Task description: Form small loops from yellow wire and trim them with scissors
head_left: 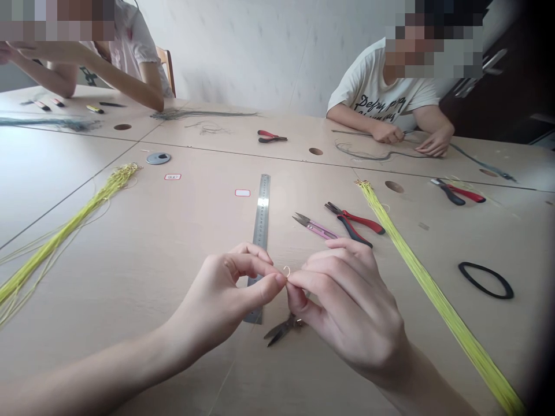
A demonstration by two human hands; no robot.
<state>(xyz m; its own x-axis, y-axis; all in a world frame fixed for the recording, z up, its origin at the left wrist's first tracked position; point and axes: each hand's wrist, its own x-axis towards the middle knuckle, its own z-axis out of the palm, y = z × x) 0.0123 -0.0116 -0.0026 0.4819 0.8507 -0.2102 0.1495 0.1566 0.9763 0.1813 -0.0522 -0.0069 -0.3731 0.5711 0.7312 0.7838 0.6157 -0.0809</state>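
My left hand (pixel 243 289) pinches with thumb and forefinger, and the fingertips of my right hand (pixel 347 300) press together right against it. Between them a small gold-coloured open ring (pixel 287 270) sticks up; its lower part is hidden by the fingers. A thin yellowish thread (pixel 225 378) trails down below my left hand. Under my hands lie a steel ruler (pixel 262 214), partly covered, and dark-bladed scissors (pixel 280 332) whose handles are hidden. Just beyond my right hand are pink thread snips (pixel 316 226) and red-and-black pliers (pixel 353 222).
Yellow thread bundles (pixel 73 231) (pixel 433 300) flank my hands. A black oval band (pixel 485 281) and other pliers (pixel 459 192) lie right. A grey disc (pixel 158 158), two labels (pixel 243 193) (pixel 172 177) and far pliers (pixel 272 137) lie beyond. Two people sit across the table (pixel 151 254).
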